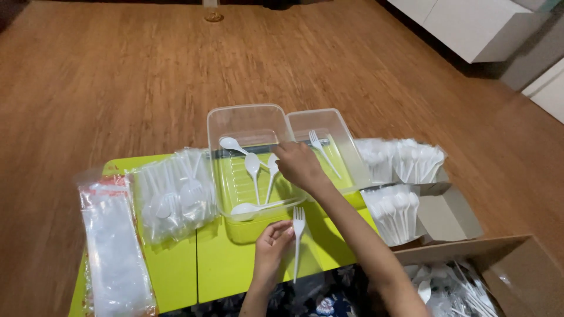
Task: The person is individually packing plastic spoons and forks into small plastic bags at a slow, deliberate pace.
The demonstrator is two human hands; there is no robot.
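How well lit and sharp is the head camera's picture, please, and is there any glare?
Head view: evenly lit and sharp at the centre; soft glare on the clear bin and plastic bags; right hand slightly blurred; the floor's edges look bowed by the wide lens.

White plastic fork (298, 238) upright, apparently pinched

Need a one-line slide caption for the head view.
Left hand holds a white plastic fork; right hand reaches over clear tubs of spoons.

the cardboard box (517, 258) of white cutlery is cut off at the bottom right corner; the right hand (298, 166) hides its fingertips over the clear tray (247, 117); bagged cutlery (170, 191) blurs together, uncountable
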